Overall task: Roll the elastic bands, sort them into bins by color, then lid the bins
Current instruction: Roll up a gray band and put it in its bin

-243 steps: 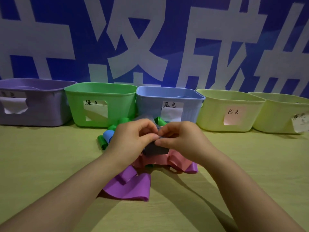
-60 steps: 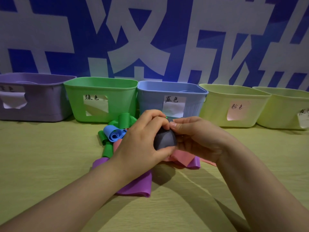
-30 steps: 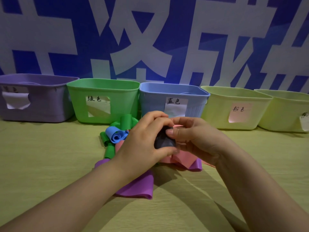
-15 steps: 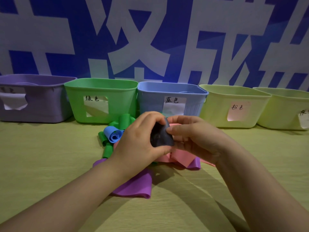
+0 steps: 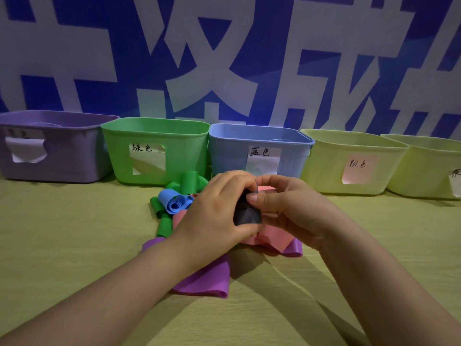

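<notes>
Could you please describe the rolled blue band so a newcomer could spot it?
Find the green bin, second from the left in the row. Before its right corner lies a heap of bands; the blue band is the only blue one, a loose roll among green strips.

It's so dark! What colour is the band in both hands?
The band is dark grey; head view shows it.

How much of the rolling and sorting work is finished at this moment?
Done: a blue roll and green rolls, not yet binned. In hand: the left hand and right hand grip a dark grey band, mostly rolled. Left: the pink band and purple band lie unrolled; the bins have no lids on.
</notes>
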`<state>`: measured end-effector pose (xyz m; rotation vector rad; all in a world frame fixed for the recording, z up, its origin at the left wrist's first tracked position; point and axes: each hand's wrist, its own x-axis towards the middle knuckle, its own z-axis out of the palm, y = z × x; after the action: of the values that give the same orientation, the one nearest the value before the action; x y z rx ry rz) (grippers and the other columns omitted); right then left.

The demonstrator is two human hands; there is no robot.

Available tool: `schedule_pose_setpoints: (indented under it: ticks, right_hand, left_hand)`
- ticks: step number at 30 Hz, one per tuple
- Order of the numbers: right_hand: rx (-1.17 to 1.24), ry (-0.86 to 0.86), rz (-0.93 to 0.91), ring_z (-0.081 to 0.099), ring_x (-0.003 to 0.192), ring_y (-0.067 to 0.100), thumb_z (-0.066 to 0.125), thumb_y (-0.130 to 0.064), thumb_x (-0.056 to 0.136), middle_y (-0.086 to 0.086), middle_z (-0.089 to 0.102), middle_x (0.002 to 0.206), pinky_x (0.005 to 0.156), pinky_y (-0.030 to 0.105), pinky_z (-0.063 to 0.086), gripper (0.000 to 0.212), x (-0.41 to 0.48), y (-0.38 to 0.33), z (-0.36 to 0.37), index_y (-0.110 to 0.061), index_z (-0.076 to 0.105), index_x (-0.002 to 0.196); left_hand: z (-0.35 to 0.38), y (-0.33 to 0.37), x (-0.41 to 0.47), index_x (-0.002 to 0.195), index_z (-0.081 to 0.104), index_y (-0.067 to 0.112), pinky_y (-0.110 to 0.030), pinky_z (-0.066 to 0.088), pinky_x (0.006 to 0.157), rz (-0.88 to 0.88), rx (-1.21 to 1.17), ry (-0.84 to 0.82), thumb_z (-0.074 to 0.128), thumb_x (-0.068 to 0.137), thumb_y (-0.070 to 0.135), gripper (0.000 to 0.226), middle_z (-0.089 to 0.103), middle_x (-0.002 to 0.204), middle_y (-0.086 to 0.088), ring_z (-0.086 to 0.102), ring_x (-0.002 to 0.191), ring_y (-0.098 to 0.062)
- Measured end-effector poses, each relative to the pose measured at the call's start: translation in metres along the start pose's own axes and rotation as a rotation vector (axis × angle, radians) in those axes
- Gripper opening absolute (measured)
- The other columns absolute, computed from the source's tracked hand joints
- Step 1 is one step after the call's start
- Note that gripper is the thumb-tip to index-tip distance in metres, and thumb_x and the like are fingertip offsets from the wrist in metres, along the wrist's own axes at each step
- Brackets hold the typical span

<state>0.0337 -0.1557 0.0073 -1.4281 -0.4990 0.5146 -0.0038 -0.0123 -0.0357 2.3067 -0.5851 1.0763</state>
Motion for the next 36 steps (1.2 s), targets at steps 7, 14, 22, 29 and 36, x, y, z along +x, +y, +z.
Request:
schedule_pose_setpoints:
  ticks: [7, 14, 22, 29, 36]
  right_hand:
    - [0.11, -0.085, 0.03, 0.063, 0.067, 0.02, 0.05, 0.009, 0.086, 0.014, 0.063, 0.081, 0.054, 0.026, 0.056, 0.024, -0.005, -0.008, -0.005, -0.004, 0.055, 0.106]
    - [0.066, -0.145, 0.043, 0.06, 0.075, 0.021, 0.05, 0.005, 0.086, 0.014, 0.063, 0.087, 0.061, 0.025, 0.054, 0.023, -0.004, -0.006, -0.006, -0.005, 0.057, 0.106]
    - [0.005, -0.045, -0.013, 0.064, 0.056, 0.016, 0.064, 0.006, 0.075, 0.011, 0.06, 0.069, 0.045, 0.022, 0.051, 0.028, -0.002, 0.0, 0.003, -0.007, 0.053, 0.098]
    - [0.02, -0.058, -0.007, 0.063, 0.07, 0.02, 0.056, 0.008, 0.082, 0.01, 0.063, 0.077, 0.059, 0.026, 0.055, 0.023, -0.003, -0.005, -0.004, -0.009, 0.054, 0.097]
    - [-0.001, -0.102, 0.015, 0.062, 0.078, 0.021, 0.052, 0.007, 0.085, 0.011, 0.064, 0.085, 0.069, 0.028, 0.053, 0.021, -0.004, -0.005, -0.007, -0.011, 0.056, 0.097]
  left_hand:
    - [-0.005, 0.0, 0.001, 0.099, 0.046, 0.031, -0.004, 0.035, 0.082, -0.055, -0.086, 0.047, 0.069, 0.057, 0.052, 0.053, 0.053, 0.104, 0.018, 0.049, 0.096, 0.005]
    - [-0.005, 0.001, 0.0, 0.098, 0.044, 0.033, -0.002, 0.034, 0.077, -0.065, -0.055, 0.059, 0.068, 0.056, 0.053, 0.053, 0.053, 0.105, 0.015, 0.048, 0.092, 0.006]
    - [-0.003, 0.003, 0.0, 0.097, 0.044, 0.027, -0.006, 0.032, 0.081, -0.017, 0.021, 0.058, 0.066, 0.059, 0.047, 0.049, 0.047, 0.104, 0.014, 0.048, 0.093, -0.003]
    - [-0.005, -0.002, 0.002, 0.109, 0.049, 0.03, -0.003, 0.031, 0.088, -0.015, -0.014, -0.016, 0.068, 0.062, 0.045, 0.053, 0.039, 0.109, 0.013, 0.044, 0.1, 0.003]
    - [-0.005, -0.004, 0.002, 0.12, 0.058, 0.022, -0.004, 0.032, 0.09, 0.022, 0.048, 0.018, 0.069, 0.065, 0.038, 0.059, 0.043, 0.107, 0.008, 0.046, 0.099, -0.001]
